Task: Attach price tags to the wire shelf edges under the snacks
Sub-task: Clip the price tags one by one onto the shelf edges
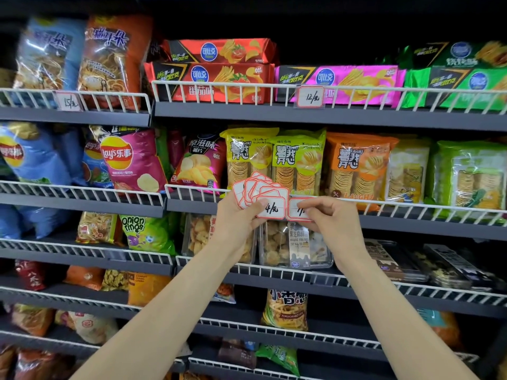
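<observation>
My left hand (237, 218) holds a fanned stack of white price tags with red borders (260, 194), the front one handwritten. My right hand (333, 216) pinches a single price tag (297, 211) just to the right of the stack, level with the white wire shelf edge (192, 191) of the second shelf, below the yellow-green chip bags (297, 160). My fingers cover part of the writing on that tag. On the top shelf wire, one tag (310, 96) hangs under the pink chip box and another tag (68, 101) under the bags at the left.
Several dark shelves with white wire fronts hold snack bags and boxes: Lay's bags (131, 160) at the left, orange chip bags (356, 165) at the right, clear tubs (295, 245) behind my hands, onion rings (145, 231) lower left.
</observation>
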A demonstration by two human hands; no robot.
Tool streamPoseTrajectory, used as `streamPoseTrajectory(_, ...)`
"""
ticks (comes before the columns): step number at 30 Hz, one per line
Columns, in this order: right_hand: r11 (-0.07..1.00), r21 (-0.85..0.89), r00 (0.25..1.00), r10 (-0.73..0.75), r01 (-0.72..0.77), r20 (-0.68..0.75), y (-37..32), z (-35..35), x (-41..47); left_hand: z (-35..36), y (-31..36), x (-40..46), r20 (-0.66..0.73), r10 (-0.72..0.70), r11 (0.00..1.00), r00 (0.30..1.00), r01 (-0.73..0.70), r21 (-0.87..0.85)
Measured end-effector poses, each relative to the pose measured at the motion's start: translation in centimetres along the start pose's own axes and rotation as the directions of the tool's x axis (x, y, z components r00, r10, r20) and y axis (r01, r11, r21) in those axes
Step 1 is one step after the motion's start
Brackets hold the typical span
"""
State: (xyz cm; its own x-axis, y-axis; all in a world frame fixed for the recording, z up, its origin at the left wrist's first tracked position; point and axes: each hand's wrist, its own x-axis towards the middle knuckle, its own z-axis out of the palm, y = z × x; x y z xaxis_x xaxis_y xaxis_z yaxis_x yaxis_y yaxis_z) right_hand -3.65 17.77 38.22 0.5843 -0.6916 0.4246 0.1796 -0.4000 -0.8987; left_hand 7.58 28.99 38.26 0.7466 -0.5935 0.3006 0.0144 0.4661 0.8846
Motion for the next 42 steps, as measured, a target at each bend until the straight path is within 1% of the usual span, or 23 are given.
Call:
streamPoseTrajectory(6,0.995,0.101,0.996,0.008,-0.017,0.088,-0.6,0.6,-0.2,0.1,0.1,0.1,-0.009,-0.01,1.0,1.0,0.01,-0.002)
streamPoseTrajectory(10,0.99,0.135,0.995,0.021,-0.034,0.095,-0.6,0.9,-0.1,0.1,0.1,0.1,-0.006,-0.001,1.0,1.0,0.001,-0.015)
streamPoseTrajectory(14,0.993,0.113,0.996,0.032,-0.041,0.082,-0.5,1.4,-0.1,0.2,0.0,0.2,-0.006,0.018,1.0,1.0,-0.018,-0.018)
streamPoseTrajectory(16,0.995,0.1,0.998,0.019,-0.026,0.064,-0.5,1.4,-0.1,0.0,-0.1,0.3,-0.01,0.021,1.0,1.0,-0.021,0.008)
streamPoseTrajectory(18,0.992,0.124,0.999,0.022,-0.026,0.033,-0.5,1.1,0.0,-0.3,-0.2,0.4,-0.008,0.016,0.999,1.0,-0.016,0.041)
streamPoseTrajectory(19,0.987,0.154,0.999,0.035,-0.037,0.016,-0.5,0.9,0.1,-0.5,-0.3,0.4,0.004,0.015,0.997,1.0,-0.016,0.075)
streamPoseTrajectory(21,0.978,0.199,0.998,0.063,-0.06,-0.01,-0.4,0.5,0.2,-0.6,-0.3,0.5,0.059,0.012,0.981,0.998,-0.024,0.194)
streamPoseTrajectory(23,0.976,0.204,0.997,0.074,-0.068,-0.019,-0.3,0.2,0.3,-0.4,-0.2,0.8,0.116,-0.009,0.953,0.993,-0.027,0.301)
streamPoseTrajectory(25,0.979,0.194,0.997,0.069,-0.063,-0.023,-0.1,-0.1,0.3,-0.3,0.0,1.3,0.129,-0.044,0.939,0.991,-0.003,0.344)
streamPoseTrajectory(30,0.978,0.202,0.997,0.068,-0.056,-0.049,0.1,-0.6,0.6,0.0,-0.3,2.0,0.113,-0.093,0.927,0.989,0.045,0.372)
streamPoseTrajectory(34,0.975,0.209,0.994,0.092,-0.078,-0.057,0.4,-0.8,0.8,0.3,-0.7,1.9,0.177,-0.137,0.905,0.975,0.05,0.422)
streamPoseTrajectory(37,0.976,0.201,0.994,0.099,-0.088,-0.044,0.6,-1.0,1.0,0.4,-0.9,1.7,0.223,-0.165,0.908,0.961,0.059,0.415)
streamPoseTrajectory(42,0.984,0.147,0.994,0.105,-0.103,-0.003,1.3,-1.4,1.3,0.2,-1.5,1.7,0.206,-0.172,0.928,0.963,0.089,0.362)
